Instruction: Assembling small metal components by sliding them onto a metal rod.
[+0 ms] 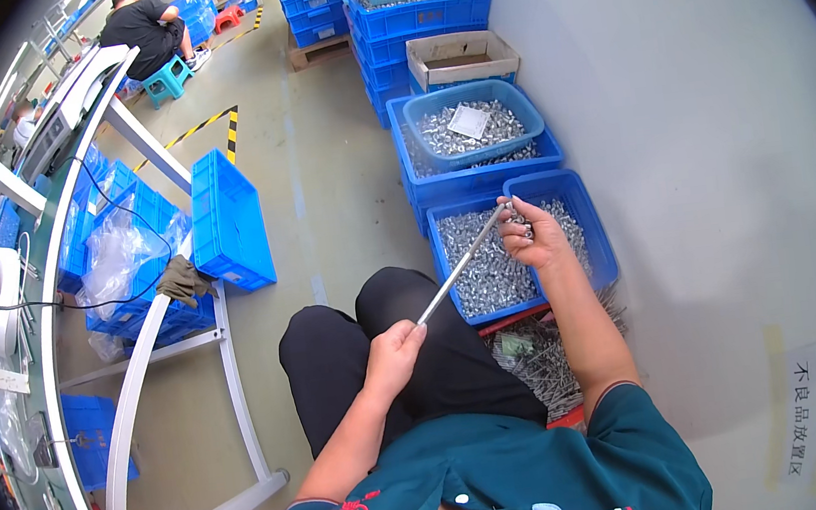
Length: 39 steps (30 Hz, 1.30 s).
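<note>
My left hand (395,359), above my thighs, is closed around the lower end of a thin silvery metal rod (460,267). The rod slants up and away to the right. At its far tip my right hand (534,233) is closed, with thumb and forefinger at the tip and a few small metal fittings (519,225) in its curled fingers. Whether a fitting sits on the tip is too small to tell. Below that hand stands a blue bin (599,233) full of similar small shiny metal fittings (485,271).
Beside my right leg lies a heap of thin metal rods (548,365). Farther off are a blue tub (531,112) of metal parts, a cardboard box (461,51) and stacked blue crates (395,48). A workbench frame (145,376) stands left; a seated person (141,32) is beyond.
</note>
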Motion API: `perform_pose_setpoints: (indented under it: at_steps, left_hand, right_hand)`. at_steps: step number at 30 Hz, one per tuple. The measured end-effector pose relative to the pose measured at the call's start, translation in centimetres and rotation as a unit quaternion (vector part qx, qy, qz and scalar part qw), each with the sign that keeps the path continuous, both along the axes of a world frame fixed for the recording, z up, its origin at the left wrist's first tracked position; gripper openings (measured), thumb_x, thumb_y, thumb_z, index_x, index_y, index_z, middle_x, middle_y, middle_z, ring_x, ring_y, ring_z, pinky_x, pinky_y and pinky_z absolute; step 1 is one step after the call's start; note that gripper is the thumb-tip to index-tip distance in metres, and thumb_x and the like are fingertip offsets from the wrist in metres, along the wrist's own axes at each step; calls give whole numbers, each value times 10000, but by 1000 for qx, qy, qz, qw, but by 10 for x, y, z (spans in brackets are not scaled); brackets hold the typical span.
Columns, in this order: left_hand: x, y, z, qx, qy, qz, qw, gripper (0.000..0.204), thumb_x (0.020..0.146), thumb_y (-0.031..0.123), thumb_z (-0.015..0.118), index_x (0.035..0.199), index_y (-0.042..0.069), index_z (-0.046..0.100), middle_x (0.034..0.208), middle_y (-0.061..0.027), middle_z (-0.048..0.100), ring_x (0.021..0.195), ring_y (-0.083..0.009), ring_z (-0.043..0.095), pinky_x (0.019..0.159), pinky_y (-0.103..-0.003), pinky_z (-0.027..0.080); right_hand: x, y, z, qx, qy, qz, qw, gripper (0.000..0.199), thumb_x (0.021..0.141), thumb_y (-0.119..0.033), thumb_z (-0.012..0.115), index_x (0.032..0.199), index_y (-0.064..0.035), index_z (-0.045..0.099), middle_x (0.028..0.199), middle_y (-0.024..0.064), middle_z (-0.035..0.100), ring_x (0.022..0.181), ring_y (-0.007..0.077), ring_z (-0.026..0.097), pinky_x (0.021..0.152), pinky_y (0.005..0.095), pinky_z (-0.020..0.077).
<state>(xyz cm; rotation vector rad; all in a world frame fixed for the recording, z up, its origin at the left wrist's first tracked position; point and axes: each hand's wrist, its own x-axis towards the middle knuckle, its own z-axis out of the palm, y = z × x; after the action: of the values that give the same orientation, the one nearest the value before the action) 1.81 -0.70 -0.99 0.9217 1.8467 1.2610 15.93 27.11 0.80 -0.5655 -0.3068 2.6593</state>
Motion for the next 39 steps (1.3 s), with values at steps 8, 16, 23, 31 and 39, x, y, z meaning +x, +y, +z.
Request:
perform_pose_setpoints:
  at_steps: [8, 16, 23, 31, 39]
  left_hand:
    - [1, 0, 2, 0, -5, -1, 1000, 265, 867, 221, 554, 737, -9, 548, 557, -79, 484, 524, -124, 443, 520, -298, 384]
    - [1, 1, 0, -1, 7, -8, 1000, 275, 871, 226, 553, 722, -5, 543, 553, -82, 482, 517, -131, 438, 517, -304, 383]
    - [-1, 1, 2, -2, 19, -15, 1000, 277, 868, 228, 551, 719, -6, 542, 551, -93, 474, 515, -148, 439, 519, -311, 385]
    - [2, 2, -1, -2, 12, -9, 1000, 271, 863, 231, 552, 735, -9, 548, 559, -100, 485, 519, -163, 456, 525, -318, 390]
    - [2, 4, -3, 22, -35, 10, 999, 251, 871, 193, 556, 728, -13, 542, 560, -46, 462, 544, -93, 413, 520, -278, 371]
  right_hand:
    - [1, 4, -3, -8, 13, 6, 1000, 187, 884, -182, 554, 956, -10, 562, 734, 46, 494, 482, 58, 368, 364, 154, 259]
    - [0, 5, 4, 55, -26, 49, 997, 170, 865, -171, 577, 926, -12, 572, 689, 31, 484, 470, 52, 370, 356, 153, 252]
    - [-1, 9, 40, 354, -217, 64, 907, 159, 834, -130, 610, 890, 18, 595, 669, 0, 473, 472, 34, 361, 377, 150, 252]
    - [1, 8, 31, 315, -188, 77, 927, 162, 804, -117, 639, 890, 12, 592, 676, 12, 499, 465, 29, 366, 367, 160, 234]
    - [-12, -36, 17, 244, -109, 150, 952, 251, 886, -168, 553, 1058, 14, 569, 702, 10, 475, 496, 32, 355, 382, 140, 249]
